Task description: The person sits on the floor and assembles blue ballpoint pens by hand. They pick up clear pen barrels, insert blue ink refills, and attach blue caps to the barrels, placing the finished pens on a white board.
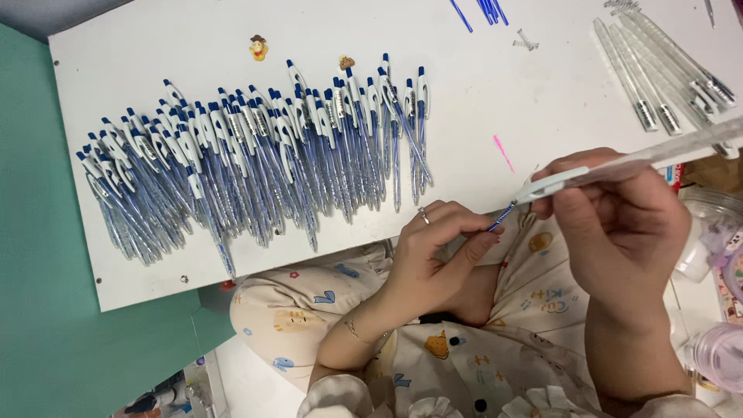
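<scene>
So both hands are busy over the lap at about 5 o'clock of the white flat bench (495, 70). The right hand (619, 224) is closed round a clear plastic pen barrel with a white clip end (619, 164), which sticks out toward 2 o'clock. The left hand (437, 248), with a ring on one finger, is pinching a thin blue ink refill (501, 218) between thumb and fingertips, its far end right at the mouth of the barrel. I can't tell if it's actually inside or just touching.

On the bench at 10 o'clock there's a big fanned-out row of finished blue-and-white click pens (255, 162), overlapping each other. Up at 1 to 2 o'clock lies a bunch of empty clear barrels with metal tips (665, 70), a small metal spring (525, 40) near them, and a few loose blue refills (487, 9) at 12 o'clock. Two little cartoon stickers (258, 48) sit above the pen row, and a pink sliver (503, 153) lies by the hands.
</scene>
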